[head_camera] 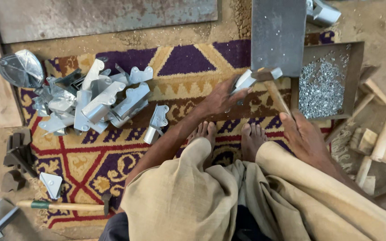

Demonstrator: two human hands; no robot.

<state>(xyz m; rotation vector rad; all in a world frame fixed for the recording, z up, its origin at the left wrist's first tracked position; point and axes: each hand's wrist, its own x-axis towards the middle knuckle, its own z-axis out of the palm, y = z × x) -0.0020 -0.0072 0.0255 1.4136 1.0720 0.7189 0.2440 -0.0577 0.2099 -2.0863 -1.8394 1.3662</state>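
The left hand [222,99] pins a bent grey sheet-metal bracket [245,81] against the upright grey steel block [278,35], steadying it. The right hand [302,134] grips a wooden-handled hammer [274,89], head resting on the bracket.

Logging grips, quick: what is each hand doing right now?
Left hand: closed on a bent metal piece.
Right hand: closed on a hammer.

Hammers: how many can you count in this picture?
2. One hammer is held in the right hand by the tray; a second hammer lies on the rug's lower-left edge. Others may be hidden.
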